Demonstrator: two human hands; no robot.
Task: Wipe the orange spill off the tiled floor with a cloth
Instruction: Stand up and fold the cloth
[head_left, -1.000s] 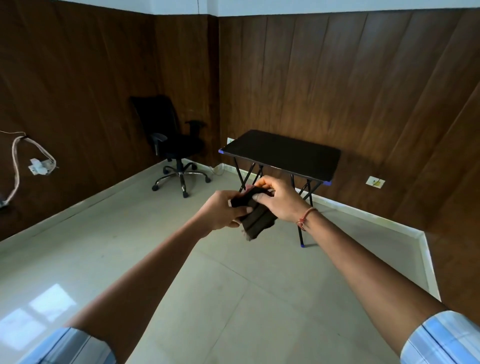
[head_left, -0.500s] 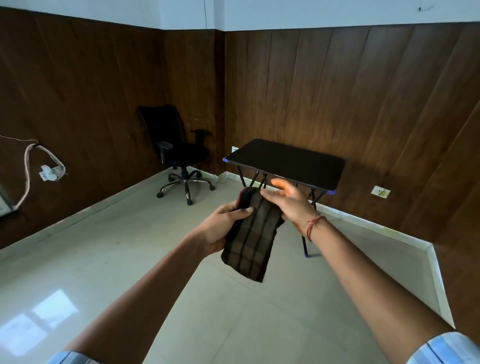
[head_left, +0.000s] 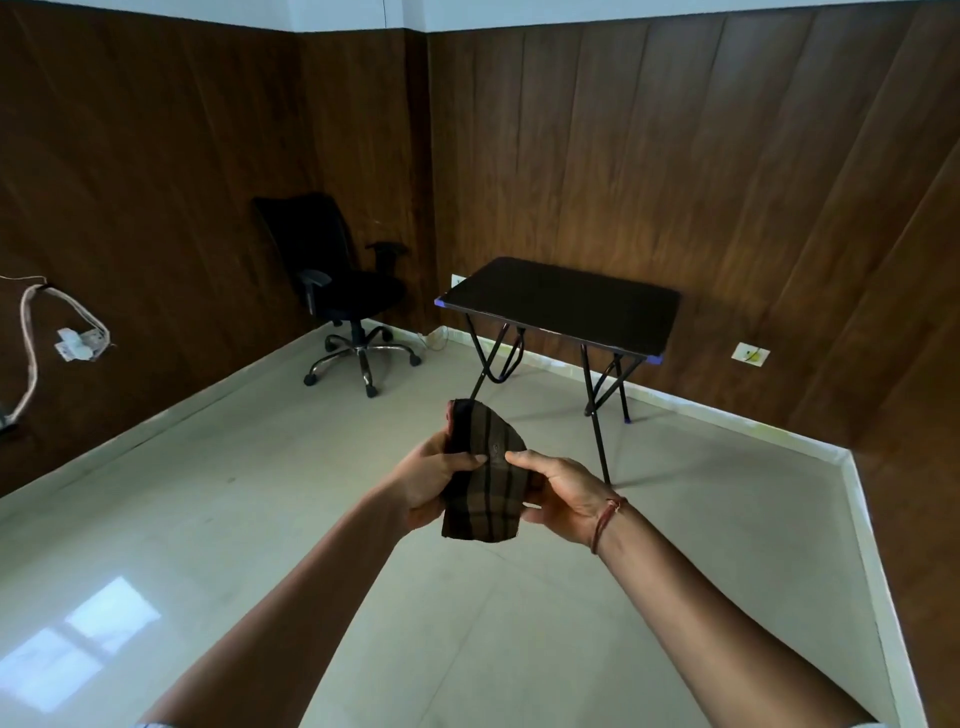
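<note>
At the centre of our view, a touch toward six o'clock, we hold the cloth (head_left: 485, 483) up in the air between both hands, well above the floor (head_left: 260, 519). Our left hand (head_left: 428, 486) wraps the cloth's nine o'clock edge, thumb laid across the front and fingers curled behind. Our right hand (head_left: 563, 501) pinches the three o'clock edge, thumb on the front face and the other fingers tucked underneath. We judge the cloth light, soft and limp. It is a thin woven piece, dark brown with paler checked stripes, folded into a few layers, and its upper end bends over while the lower hem hangs free. It should crumple easily and soak rather than smear. For wiping we would gather it into one palm as a thick pad, fingers spread flat on top, so that no loose corner drags. The floor is large pale beige tiles, smooth and glossy enough to mirror a window at seven o'clock, with fine joints between them. Such a surface likely lets liquid slide, so firm, overlapping strokes seem wise. We see no orange spill on the stretch of floor in view. A dark flat-topped desk (head_left: 561, 306) on thin crossed metal legs stands at one o'clock, and a black padded swivel chair (head_left: 343, 280) stands at eleven, both against walls of brown wood panelling (head_left: 675, 156).
</note>
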